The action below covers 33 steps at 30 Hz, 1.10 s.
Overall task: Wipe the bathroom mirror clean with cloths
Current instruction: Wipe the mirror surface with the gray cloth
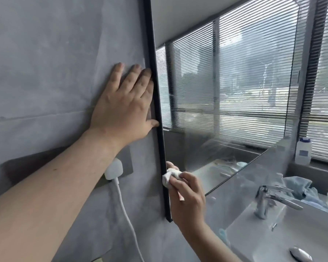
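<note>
Right hand [186, 201] low, fingers curled tight round a balled white cloth [170, 176], pressing it onto the black frame [155, 103] of the mirror [235, 91] near its bottom corner. Wadded small, likely to work the narrow edge. Left hand [125, 110] higher, flat on the grey wall [45, 72], fingers straight, holding nothing, thumb touching the frame; reads as a brace for balance. White plug [114, 169] and its cable hang just below. Glass hazy and streaked, so most of the job looks undone. Further off: tap [267, 201], a blue cloth [299, 186] lying spare on the counter, white bottle [303, 151] by the blinds
</note>
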Available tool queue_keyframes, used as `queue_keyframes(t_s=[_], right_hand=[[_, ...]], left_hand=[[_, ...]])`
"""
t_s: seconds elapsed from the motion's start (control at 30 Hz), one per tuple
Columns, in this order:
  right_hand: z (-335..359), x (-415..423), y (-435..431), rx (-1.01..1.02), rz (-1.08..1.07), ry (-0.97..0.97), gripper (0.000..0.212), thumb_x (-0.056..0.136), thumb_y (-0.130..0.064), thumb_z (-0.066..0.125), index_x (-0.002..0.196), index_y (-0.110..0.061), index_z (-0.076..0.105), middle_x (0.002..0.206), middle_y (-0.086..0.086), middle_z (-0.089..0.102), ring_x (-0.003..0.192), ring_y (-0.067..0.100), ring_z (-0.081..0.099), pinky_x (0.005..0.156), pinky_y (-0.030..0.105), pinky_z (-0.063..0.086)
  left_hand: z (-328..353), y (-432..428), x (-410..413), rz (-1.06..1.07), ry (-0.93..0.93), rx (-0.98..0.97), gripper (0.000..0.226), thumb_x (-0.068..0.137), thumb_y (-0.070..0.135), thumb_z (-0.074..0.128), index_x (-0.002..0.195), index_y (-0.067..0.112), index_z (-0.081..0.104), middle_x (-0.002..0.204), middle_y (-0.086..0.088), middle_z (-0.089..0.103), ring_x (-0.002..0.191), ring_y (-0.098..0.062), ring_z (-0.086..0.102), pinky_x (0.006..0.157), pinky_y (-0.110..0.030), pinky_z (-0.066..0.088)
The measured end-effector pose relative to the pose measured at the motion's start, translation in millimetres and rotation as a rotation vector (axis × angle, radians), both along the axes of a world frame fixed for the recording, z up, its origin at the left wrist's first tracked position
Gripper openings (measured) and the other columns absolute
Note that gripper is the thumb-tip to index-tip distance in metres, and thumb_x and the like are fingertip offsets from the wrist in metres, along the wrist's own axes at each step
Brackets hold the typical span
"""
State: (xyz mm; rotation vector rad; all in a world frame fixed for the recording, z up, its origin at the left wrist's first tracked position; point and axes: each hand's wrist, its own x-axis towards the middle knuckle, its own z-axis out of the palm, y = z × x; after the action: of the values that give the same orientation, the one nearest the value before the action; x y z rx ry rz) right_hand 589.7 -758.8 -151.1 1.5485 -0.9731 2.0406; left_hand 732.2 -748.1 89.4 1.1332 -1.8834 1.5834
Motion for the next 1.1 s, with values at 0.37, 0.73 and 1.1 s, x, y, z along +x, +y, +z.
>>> queue_keyframes(t_s=[0.37, 0.73, 1.1], right_hand=[[151.1, -12.4, -29.3, -0.054, 0.111, 0.03, 0.025, 0.082, -0.014, 0.072, 0.106, -0.018, 0.074, 0.106, -0.009, 0.058, 0.095, 0.015, 0.058, 0.084, 0.037, 0.05], [328.3, -29.5, -36.2, -0.037, 0.118, 0.086, 0.024, 0.087, -0.017, 0.071, 0.111, -0.018, 0.076, 0.102, -0.005, 0.058, 0.099, 0.017, 0.059, 0.088, 0.029, 0.048], [162.1, -38.8, -47.4, -0.157, 0.056, 0.235, 0.026, 0.087, -0.023, 0.068, 0.111, -0.033, 0.068, 0.107, -0.014, 0.054, 0.092, 0.022, 0.059, 0.073, 0.038, 0.053]], left_hand=[[81.0, 1.2, -4.7, -0.077, -0.012, -0.024, 0.083, 0.072, 0.056, 0.076, 0.134, 0.003, 0.055, 0.151, -0.017, 0.044, 0.139, -0.035, 0.039, 0.117, -0.049, 0.021], [176.9, -9.0, 2.7, 0.134, 0.048, -0.125, 0.113, 0.072, 0.089, 0.029, 0.156, 0.014, 0.022, 0.165, -0.015, 0.016, 0.153, -0.032, 0.01, 0.122, -0.054, 0.005], [178.5, -11.9, 2.5, 0.116, 0.054, -0.124, 0.103, 0.078, 0.087, 0.029, 0.158, 0.023, 0.015, 0.166, -0.014, 0.008, 0.153, -0.031, 0.003, 0.122, -0.055, 0.003]])
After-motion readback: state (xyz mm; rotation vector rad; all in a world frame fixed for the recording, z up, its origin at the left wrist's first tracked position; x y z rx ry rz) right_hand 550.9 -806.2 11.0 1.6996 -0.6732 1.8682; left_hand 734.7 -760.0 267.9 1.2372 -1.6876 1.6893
